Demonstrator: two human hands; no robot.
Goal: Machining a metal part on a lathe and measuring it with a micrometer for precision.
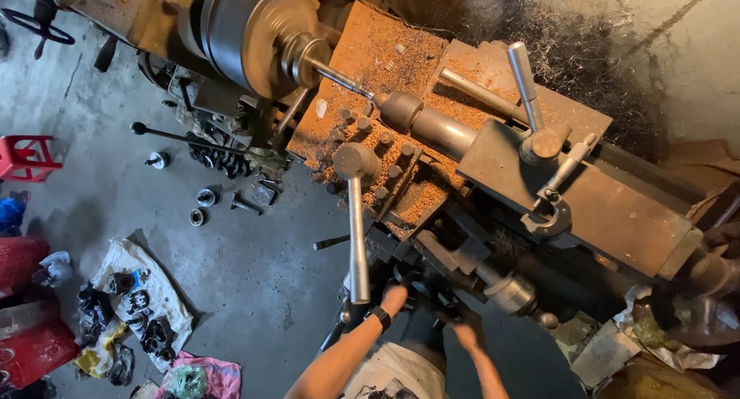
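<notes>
Head view, nearest first. The left hand (395, 297), a black band at its wrist, reaches into the dark control parts on the front of the grey, oil-stained metal lathe carriage (432, 252); its fingers are hidden among them, so their grip cannot be told. The right hand (465, 327) rests just beside it on the same dark parts, fingers curled, though what they grip, if anything, cannot be told. Directly above the left hand hangs the long polished steel clamping lever (358, 237) of the rusty square tool post (368, 156) (its top is strewn with reddish metal chips). Beyond, a thin steel rod workpiece (339, 77) runs from the large blurred grey chuck (254, 33) to the tailstock's cylindrical nose (401, 110). To the left, small metal parts (202, 202) lie on the grey concrete floor (231, 276).
</notes>
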